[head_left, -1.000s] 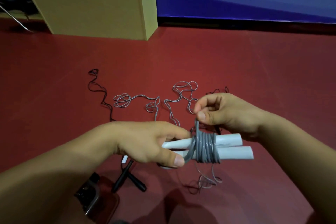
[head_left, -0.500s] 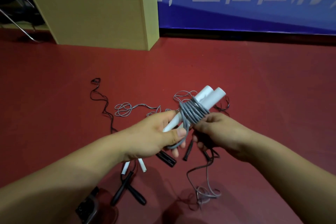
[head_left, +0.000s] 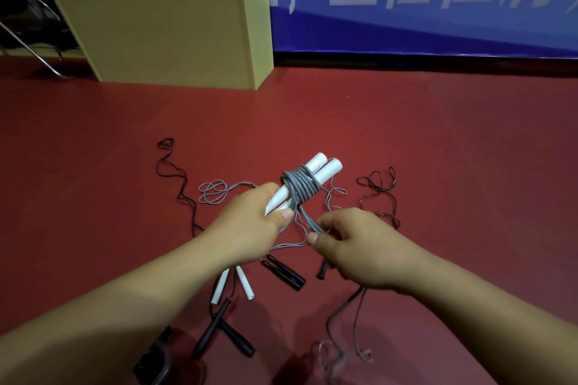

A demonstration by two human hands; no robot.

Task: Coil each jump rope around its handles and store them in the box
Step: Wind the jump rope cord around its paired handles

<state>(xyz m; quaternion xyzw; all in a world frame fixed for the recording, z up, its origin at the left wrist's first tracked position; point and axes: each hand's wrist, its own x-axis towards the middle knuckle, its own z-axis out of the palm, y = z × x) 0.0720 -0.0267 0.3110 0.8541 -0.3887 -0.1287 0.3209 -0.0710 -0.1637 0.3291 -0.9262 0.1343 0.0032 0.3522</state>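
Left hand (head_left: 250,222) gripped a pair of white handles (head_left: 316,170) side by side, tips pointing up and away, with grey rope (head_left: 300,186) coiled tight around them just past the thumb. Right hand (head_left: 353,247), close beside the left, pinched the loose rope end, slack trailing below the wrist to the red floor (head_left: 438,166). Beneath both hands lay black handles (head_left: 283,272), two more white handles (head_left: 245,283) and tangled ropes; a tan box (head_left: 162,19) stood well beyond the left hand.
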